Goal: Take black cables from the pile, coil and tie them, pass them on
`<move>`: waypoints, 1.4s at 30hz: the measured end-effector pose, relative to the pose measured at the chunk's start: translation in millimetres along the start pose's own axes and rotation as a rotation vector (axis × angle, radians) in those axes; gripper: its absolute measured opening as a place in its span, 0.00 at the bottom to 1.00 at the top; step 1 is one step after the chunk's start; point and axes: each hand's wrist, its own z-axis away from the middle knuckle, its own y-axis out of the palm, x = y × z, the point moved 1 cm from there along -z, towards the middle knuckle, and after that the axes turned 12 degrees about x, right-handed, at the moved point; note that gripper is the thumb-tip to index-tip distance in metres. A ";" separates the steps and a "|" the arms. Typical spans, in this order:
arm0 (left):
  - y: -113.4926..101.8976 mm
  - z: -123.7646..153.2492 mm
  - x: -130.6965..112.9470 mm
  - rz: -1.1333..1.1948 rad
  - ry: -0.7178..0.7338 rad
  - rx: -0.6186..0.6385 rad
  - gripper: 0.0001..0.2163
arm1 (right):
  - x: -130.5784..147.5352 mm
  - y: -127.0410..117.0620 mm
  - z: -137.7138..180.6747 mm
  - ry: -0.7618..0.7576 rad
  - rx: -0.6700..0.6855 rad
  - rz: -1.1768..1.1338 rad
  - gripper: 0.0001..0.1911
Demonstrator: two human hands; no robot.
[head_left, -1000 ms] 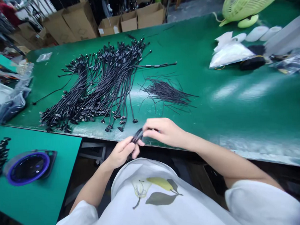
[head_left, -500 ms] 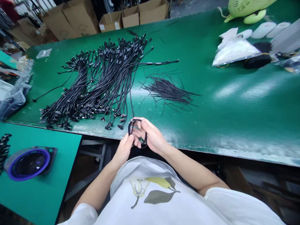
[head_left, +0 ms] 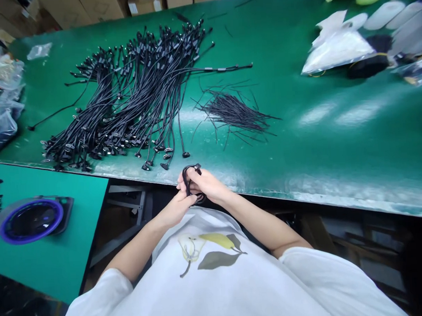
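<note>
A coiled black cable (head_left: 186,180) is held between my two hands at the front edge of the green table. My left hand (head_left: 178,203) closes on the lower left side of the coil. From the right, my right hand (head_left: 203,182) grips the coil's upper part, where a connector end sticks up. Some of the fingers are hidden behind the loops. Beyond my hands lies a large pile of black cables (head_left: 141,96) with metal-tipped connectors. To its right is a heap of thin black ties (head_left: 235,111).
At the far right of the green table (head_left: 337,162) lie a white plastic bag (head_left: 337,52) and white rolls (head_left: 384,15). A lower green table (head_left: 81,219) at left carries a purple-rimmed round device (head_left: 33,219). Cardboard boxes (head_left: 96,9) stand behind.
My hands have drawn closer together and the coil is gathered tighter, turned more edge-on. The view has tilted down, so the table appears higher in the picture.
</note>
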 end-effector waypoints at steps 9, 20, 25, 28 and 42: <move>11.9 1.2 -2.3 -0.149 -0.022 0.070 0.05 | 18.1 -4.6 5.3 0.145 0.227 0.127 0.29; 20.2 2.3 -13.0 0.142 -0.101 0.177 0.11 | 25.7 -8.8 4.5 -0.019 0.203 0.239 0.26; 19.0 -0.3 -10.7 0.096 -0.085 0.187 0.16 | 29.2 -4.2 0.9 -0.026 0.133 -0.200 0.22; 18.7 -1.3 -13.3 0.111 -0.076 0.204 0.19 | 32.5 -0.5 -3.7 -0.113 0.106 -0.399 0.22; 5.1 -5.3 -11.7 -0.149 -0.065 0.149 0.20 | 40.4 -19.6 19.9 -0.438 -0.204 0.571 0.18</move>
